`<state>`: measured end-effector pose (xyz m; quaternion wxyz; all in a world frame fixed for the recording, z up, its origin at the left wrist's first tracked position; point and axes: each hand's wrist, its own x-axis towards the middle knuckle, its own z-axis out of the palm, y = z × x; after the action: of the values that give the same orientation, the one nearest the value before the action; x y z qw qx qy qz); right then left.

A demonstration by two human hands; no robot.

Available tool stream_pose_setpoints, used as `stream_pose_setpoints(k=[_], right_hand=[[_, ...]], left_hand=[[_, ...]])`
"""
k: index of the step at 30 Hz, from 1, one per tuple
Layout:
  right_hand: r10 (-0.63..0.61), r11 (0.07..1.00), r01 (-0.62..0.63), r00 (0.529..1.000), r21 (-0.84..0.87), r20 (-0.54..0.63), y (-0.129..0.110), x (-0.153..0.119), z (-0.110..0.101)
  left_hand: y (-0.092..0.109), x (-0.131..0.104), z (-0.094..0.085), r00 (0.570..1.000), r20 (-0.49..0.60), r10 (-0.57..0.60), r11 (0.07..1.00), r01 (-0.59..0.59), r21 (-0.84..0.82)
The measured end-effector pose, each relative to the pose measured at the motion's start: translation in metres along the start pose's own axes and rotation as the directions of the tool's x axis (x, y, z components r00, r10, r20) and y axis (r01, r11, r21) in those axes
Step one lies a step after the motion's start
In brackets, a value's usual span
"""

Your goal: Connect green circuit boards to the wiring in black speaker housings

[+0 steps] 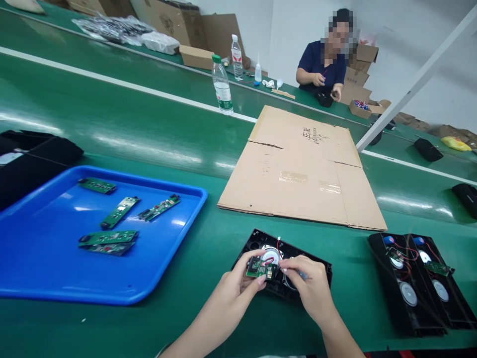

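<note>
My left hand [242, 283] grips a green circuit board [257, 269] between thumb and fingers, tilted over a black speaker housing [253, 241]. At the board's right end, my right hand [305, 276] is closed in a pinch on what looks like a thin wire; its tip is hidden by the fingers. Red wire [267, 260] loops over the board towards those fingertips. Inside the housing a round silver speaker [271, 254] shows behind the board, and a second one is mostly covered by my right hand. A short lead with a white plug [278, 239] stands up at the housing's far edge.
On the left lies a blue tray [149, 291] with several circuit boards [119, 213]. Two more speaker housings [421, 293] with wires and boards lie at right. Flattened cardboard [301, 164] and a water bottle [222, 89] are ahead. A co-worker [322, 64] handles something black across the line.
</note>
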<state>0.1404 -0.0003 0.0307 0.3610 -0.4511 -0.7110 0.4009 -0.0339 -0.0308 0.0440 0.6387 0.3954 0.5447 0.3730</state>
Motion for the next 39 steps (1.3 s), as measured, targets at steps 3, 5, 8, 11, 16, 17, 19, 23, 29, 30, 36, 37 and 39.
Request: stream_pose_setpoints(k=[3, 5, 8, 11, 16, 17, 19, 23, 29, 30, 36, 37, 39], right_hand=[[-0.104, 0.981, 0.110, 0.993, -0.157, 0.050, 0.004, 0.001, 0.001], [-0.107, 0.960, 0.117, 0.993, -0.255, 0.053, 0.006, -0.001, 0.002], [-0.091, 0.941, 0.103, 0.995, -0.322, 0.051, 0.007, -0.004, 0.004], [-0.012, 0.970, 0.032, 0.996, -0.242, 0.087, 0.004, -0.005, 0.002], [0.147, 0.981, -0.126, 0.978, -0.145, 0.145, -0.005, -0.003, -0.001], [0.136, 0.982, -0.117, 0.982, -0.146, 0.129, -0.005, -0.003, 0.000], [0.055, 0.984, -0.041, 0.996, -0.172, 0.076, -0.003, -0.003, 0.004], [-0.192, 0.933, 0.188, 0.981, -0.307, 0.018, 0.003, -0.007, 0.013], [-0.361, 0.778, 0.358, 0.927, -0.517, 0.098, 0.001, -0.009, 0.016], [-0.379, 0.743, 0.374, 0.919, -0.555, 0.111, 0.000, -0.009, 0.016], [-0.373, 0.741, 0.343, 0.925, -0.577, 0.072, 0.000, -0.011, 0.018], [-0.347, 0.780, 0.319, 0.936, -0.539, 0.052, 0.002, -0.012, 0.018], [-0.271, 0.853, 0.247, 0.963, -0.459, 0.014, 0.006, -0.013, 0.017]], left_hand=[[0.001, -0.001, 0.000, 1.000, 0.016, -0.003, 1.000, 0.003, -0.014], [0.002, -0.001, 0.001, 1.000, 0.016, -0.007, 1.000, 0.007, -0.026], [0.002, -0.001, 0.002, 1.000, 0.018, -0.002, 1.000, 0.002, -0.028], [0.001, -0.001, 0.002, 1.000, 0.022, -0.004, 1.000, 0.004, -0.012], [0.001, -0.001, 0.003, 1.000, 0.013, -0.026, 0.999, 0.026, -0.040], [0.001, -0.001, 0.003, 0.999, 0.014, -0.032, 0.998, 0.033, -0.044], [0.003, -0.001, 0.005, 0.999, 0.023, -0.044, 0.998, 0.045, -0.046], [0.004, 0.000, 0.005, 0.998, 0.039, -0.045, 0.998, 0.047, -0.037], [0.000, 0.003, 0.005, 0.999, 0.043, -0.017, 1.000, 0.018, -0.006], [-0.001, 0.003, 0.005, 0.999, 0.052, -0.009, 1.000, 0.008, 0.003], [-0.008, 0.001, 0.005, 0.995, 0.082, 0.058, 0.988, -0.069, 0.136], [-0.009, 0.000, 0.004, 0.994, 0.092, 0.066, 0.987, -0.079, 0.140], [-0.010, 0.000, 0.001, 0.990, 0.116, 0.082, 0.984, -0.099, 0.146]])
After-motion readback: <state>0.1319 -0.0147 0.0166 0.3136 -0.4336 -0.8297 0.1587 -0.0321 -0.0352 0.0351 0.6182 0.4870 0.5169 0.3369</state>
